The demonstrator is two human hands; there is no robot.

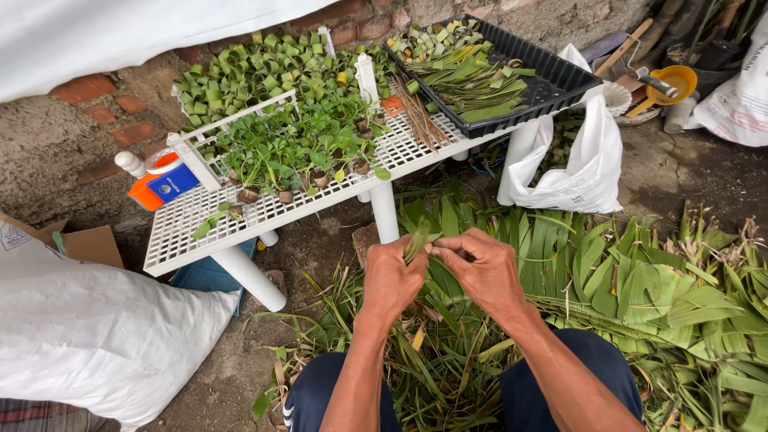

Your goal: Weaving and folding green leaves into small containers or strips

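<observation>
Leaf strip (417,238), green, narrow: pinched upright between left hand (392,276) and right hand (484,268), both clenched on it, at frame centre above the knees. Cut leaf pile (640,288) on the ground, 3 to 6 o'clock. White lattice worktop (192,220) at 11 o'clock bears potted seedlings (292,152) and rolled leaf cups (248,68); black tray (552,80) at 1 o'clock.

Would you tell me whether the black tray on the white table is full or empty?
Partly full: the black tray holds cut leaf strips and small leaf rings; its right side shows bare mesh.
</observation>
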